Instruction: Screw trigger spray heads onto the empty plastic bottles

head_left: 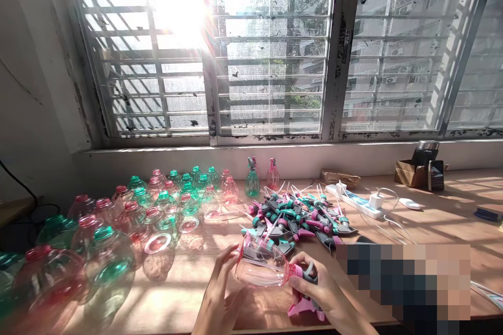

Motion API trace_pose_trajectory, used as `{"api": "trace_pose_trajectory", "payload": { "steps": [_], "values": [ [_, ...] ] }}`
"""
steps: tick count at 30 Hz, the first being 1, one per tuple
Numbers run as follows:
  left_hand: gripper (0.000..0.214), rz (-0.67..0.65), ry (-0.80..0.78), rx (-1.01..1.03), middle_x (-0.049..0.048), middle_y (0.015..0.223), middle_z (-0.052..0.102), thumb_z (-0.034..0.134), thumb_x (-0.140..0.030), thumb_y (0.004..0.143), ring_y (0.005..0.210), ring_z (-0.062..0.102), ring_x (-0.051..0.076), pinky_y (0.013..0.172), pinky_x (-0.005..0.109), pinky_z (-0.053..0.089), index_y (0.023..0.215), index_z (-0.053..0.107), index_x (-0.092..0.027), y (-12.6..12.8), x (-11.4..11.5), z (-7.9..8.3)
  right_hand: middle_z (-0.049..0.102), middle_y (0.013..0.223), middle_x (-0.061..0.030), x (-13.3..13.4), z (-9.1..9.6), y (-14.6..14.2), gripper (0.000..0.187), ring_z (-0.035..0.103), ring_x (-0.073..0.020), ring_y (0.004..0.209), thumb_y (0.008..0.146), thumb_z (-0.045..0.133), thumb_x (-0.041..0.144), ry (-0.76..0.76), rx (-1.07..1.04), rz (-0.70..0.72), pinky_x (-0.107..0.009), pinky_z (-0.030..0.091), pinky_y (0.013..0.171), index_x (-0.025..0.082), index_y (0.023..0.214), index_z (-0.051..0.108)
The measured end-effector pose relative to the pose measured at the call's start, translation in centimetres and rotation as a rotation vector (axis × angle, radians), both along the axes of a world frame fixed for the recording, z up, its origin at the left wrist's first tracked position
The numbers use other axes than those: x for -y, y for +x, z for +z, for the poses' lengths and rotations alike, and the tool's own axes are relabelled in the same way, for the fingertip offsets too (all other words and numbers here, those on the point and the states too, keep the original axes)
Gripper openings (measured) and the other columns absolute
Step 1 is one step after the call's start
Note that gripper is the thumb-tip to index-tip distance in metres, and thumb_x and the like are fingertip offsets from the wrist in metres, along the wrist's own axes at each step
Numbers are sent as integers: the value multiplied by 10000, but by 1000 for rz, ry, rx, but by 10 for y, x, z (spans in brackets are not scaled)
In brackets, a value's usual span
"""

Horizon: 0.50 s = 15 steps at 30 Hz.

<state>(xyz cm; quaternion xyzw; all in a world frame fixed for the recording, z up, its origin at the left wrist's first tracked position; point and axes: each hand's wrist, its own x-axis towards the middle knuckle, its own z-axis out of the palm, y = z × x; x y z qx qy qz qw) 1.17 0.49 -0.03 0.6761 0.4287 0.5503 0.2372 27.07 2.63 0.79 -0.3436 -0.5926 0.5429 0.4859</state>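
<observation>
A clear pink plastic bottle (261, 264) lies sideways between my hands above the table, its neck toward the right. My left hand (222, 277) has its fingers around the bottle's base end. At the neck, my right hand (310, 280) is closed on a spray head (297, 271) with a pink collar and a dark grey body; the collar sits at the bottle's mouth. Just behind the bottle lies a heap of spray heads (294, 214) in pink, teal and grey. Another pink spray head (302, 308) lies under my right hand.
Many open-necked pink and green bottles (118, 261) stand at the left. Bottles with spray heads fitted (252, 180) stand by the wall. A power strip (356, 201), a wicker basket (340, 178) and a cardboard box (411, 174) lie to the right. A blurred patch hides part of the front right.
</observation>
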Motion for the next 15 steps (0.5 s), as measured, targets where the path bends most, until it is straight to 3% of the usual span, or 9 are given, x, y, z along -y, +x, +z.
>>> {"api": "trace_pose_trajectory", "payload": {
  "steps": [6,15],
  "values": [
    [410,-33,-20,51,122,1564,432,647,-528,957,1414,505,368,750,322,705,1322,587,-351,2,2,-2,705,633,14,-1,-3,-1,439,665,-174,577,823,832,561,-6,-29,23,-266,475,573,199,937,610],
    [341,27,94,-63,99,1509,555,654,-434,992,1416,547,327,1010,397,624,1327,643,-373,-5,1,7,716,641,10,-1,-3,0,424,664,-160,568,843,829,536,-13,-31,27,-263,476,586,184,947,617]
  ]
}}
